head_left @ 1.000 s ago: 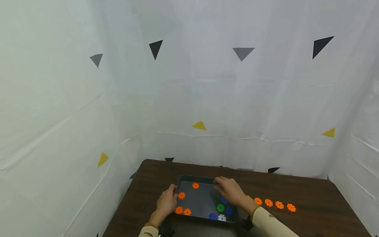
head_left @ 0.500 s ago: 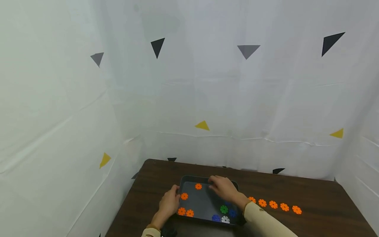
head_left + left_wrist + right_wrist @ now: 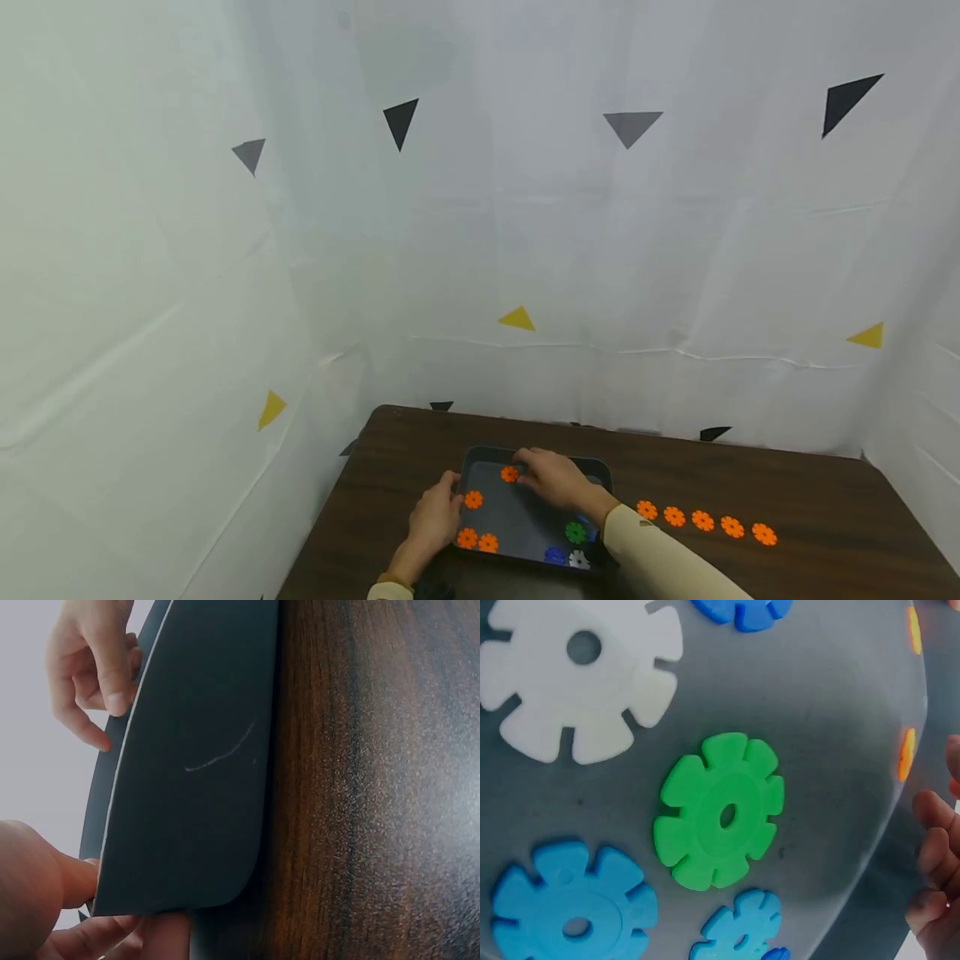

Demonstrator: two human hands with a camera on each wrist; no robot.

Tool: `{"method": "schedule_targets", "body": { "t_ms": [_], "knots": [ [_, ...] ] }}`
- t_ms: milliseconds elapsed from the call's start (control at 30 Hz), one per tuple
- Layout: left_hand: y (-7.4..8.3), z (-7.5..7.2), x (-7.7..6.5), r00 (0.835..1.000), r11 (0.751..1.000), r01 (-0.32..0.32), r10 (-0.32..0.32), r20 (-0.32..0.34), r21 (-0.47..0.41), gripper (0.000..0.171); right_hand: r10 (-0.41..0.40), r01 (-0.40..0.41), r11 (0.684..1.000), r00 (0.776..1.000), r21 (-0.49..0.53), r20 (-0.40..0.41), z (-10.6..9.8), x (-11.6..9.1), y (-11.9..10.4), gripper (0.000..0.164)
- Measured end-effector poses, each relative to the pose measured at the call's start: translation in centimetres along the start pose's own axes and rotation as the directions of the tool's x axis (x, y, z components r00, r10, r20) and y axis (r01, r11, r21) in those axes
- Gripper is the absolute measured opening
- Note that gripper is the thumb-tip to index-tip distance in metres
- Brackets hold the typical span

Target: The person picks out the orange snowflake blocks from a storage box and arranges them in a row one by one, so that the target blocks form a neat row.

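Note:
My left hand [image 3: 435,514] grips the left wall of a dark grey tray [image 3: 512,510]. In the left wrist view, the thumb lies at the rim with fingers curled against the tray's outer wall [image 3: 187,712]. Over the back of the tray hovers my right hand [image 3: 557,480], fingers loosely bent and nothing visible between them. Its fingertips are right beside an orange notched disc [image 3: 509,474]. Another orange disc [image 3: 473,499] lies near the left wall, and two more sit at the front left corner. A green disc [image 3: 721,812], a white disc [image 3: 581,664] and several blue discs [image 3: 574,911] lie at the tray's right.
A row of several orange discs [image 3: 702,521] lies on the dark wooden table [image 3: 817,492] to the right of the tray. Behind the table hangs a white sheet [image 3: 570,250] with black, grey and yellow triangles on it.
My right hand has moved left along the back of the tray, up to the orange disc there. My left hand keeps its grip on the tray. The head view has shifted slightly.

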State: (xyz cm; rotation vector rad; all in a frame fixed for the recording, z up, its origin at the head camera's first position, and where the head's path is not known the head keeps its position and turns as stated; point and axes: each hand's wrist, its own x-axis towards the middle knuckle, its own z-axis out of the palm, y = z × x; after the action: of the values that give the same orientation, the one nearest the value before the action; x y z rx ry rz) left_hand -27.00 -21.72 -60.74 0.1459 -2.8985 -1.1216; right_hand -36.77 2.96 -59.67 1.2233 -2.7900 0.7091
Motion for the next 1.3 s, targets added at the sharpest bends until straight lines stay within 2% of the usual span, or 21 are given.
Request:
{"method": "schedule_targets", "body": {
  "t_ms": [300, 633, 967, 1300],
  "knots": [
    [-0.7, 0.1, 0.4, 1.000, 1.000, 0.020, -0.020, 0.005, 0.000, 0.035, -0.014, 0.015, 0.999, 1.000, -0.032, 0.023, 0.9, 0.9, -0.3, 0.034],
    [-0.3, -0.1, -0.2, 1.000, 1.000, 0.012, -0.012, -0.004, 0.006, 0.034, -0.026, 0.028, 0.996, 0.999, -0.082, 0.031, 1.8, 1.3, -1.2, 0.028],
    [-0.2, -0.3, -0.4, 1.000, 1.000, 0.021, -0.021, 0.017, 0.005, 0.035, 0.019, -0.013, 0.984, 0.999, -0.179, 0.032, 2.8, 1.6, -2.1, 0.028],
    [-0.1, -0.4, -0.6, 1.000, 1.000, 0.006, -0.006, 0.005, 0.018, 0.035, 0.059, -0.052, 0.973, 0.998, -0.225, 0.028, 3.0, 1.9, -2.4, 0.016]
  ]
}}
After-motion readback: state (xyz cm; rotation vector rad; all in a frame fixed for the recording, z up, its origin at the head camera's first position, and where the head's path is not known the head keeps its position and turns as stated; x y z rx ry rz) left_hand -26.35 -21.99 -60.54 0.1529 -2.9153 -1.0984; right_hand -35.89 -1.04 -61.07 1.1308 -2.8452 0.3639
